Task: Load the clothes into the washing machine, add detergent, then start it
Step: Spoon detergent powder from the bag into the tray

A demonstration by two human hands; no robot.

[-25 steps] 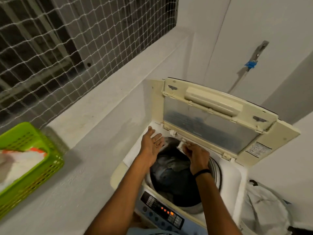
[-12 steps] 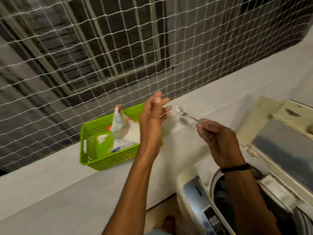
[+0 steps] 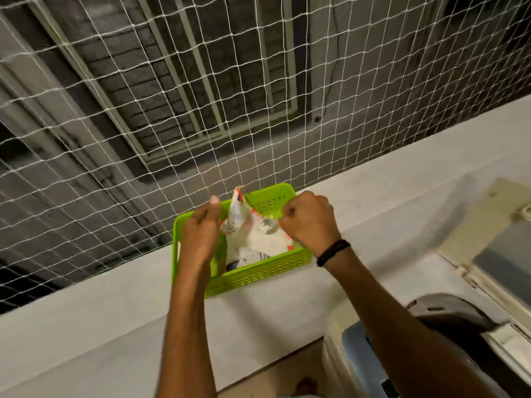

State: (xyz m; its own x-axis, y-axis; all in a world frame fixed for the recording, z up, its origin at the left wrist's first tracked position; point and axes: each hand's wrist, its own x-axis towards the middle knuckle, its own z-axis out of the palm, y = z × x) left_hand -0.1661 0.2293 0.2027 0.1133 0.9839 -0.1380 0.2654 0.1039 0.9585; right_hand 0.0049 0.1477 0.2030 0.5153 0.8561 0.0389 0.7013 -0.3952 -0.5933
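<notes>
A green plastic basket (image 3: pixel 258 275) stands on the white ledge and holds an open detergent bag (image 3: pixel 253 239) with white powder showing. My right hand (image 3: pixel 309 221) is closed on a metal spoon (image 3: pixel 268 225), whose bowl hangs over the powder. My left hand (image 3: pixel 201 231) reaches into the basket's left side beside the bag's raised flap; whether it grips the bag I cannot tell. The top-loading washing machine (image 3: pixel 344 354) sits at lower right with its lid (image 3: pixel 488 225) raised and its dark drum opening (image 3: pixel 448 311) partly in view.
White safety netting (image 3: pixel 172 110) spans the opening above the ledge (image 3: pixel 86 311), right behind the basket. The low white wall runs from left to right below the ledge. A strip of floor shows at the bottom between the wall and the machine.
My view swung left from the machine's drum to the basket. Both hands left the drum rim and moved to the basket, the right one carrying the spoon down over the powder.
</notes>
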